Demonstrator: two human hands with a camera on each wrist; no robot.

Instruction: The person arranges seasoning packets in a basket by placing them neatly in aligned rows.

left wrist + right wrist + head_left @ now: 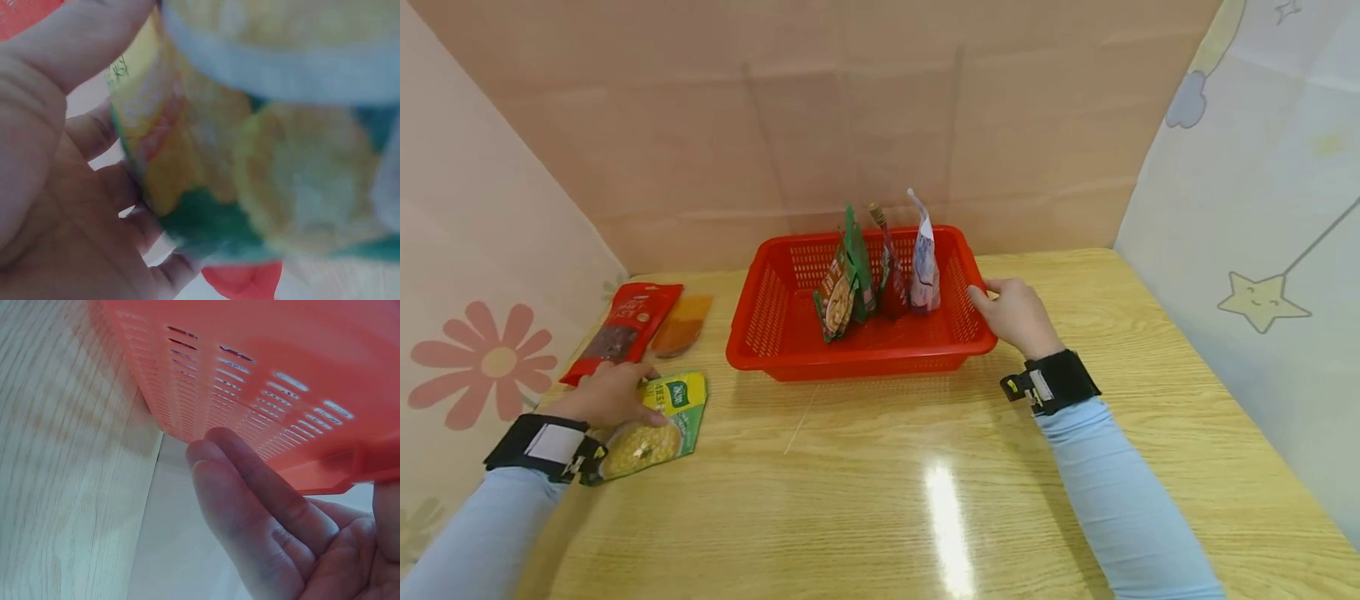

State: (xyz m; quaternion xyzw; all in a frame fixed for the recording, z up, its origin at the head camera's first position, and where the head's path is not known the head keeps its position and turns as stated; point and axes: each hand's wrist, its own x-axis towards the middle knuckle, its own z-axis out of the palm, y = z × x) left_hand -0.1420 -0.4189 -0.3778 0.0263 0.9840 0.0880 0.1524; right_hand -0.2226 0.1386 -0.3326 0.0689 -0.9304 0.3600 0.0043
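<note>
My left hand (610, 396) holds a yellow-and-green food packet (688, 408) at the left of the table. In the left wrist view the packet (206, 156) looms close and blurred, with the thumb in front of its edge and the other fingers (94, 134) partly behind it. At the right end of a red plastic basket (850, 364), my right hand (1018, 317) grips the rim. The right wrist view shows its fingers (237, 500) outside the slotted wall. Inside the basket stand a brown-and-green packet (837, 304), a green packet (859, 267), a dark red packet (892, 287) and a pale pouch (925, 271).
Beyond the left hand lie a red packet (632, 317) with a dark window and an orange-brown packet (682, 325). The wooden table (865, 500) meets a brown back wall (850, 125) and patterned side walls. A thin pale strip (801, 418) runs in front of the basket.
</note>
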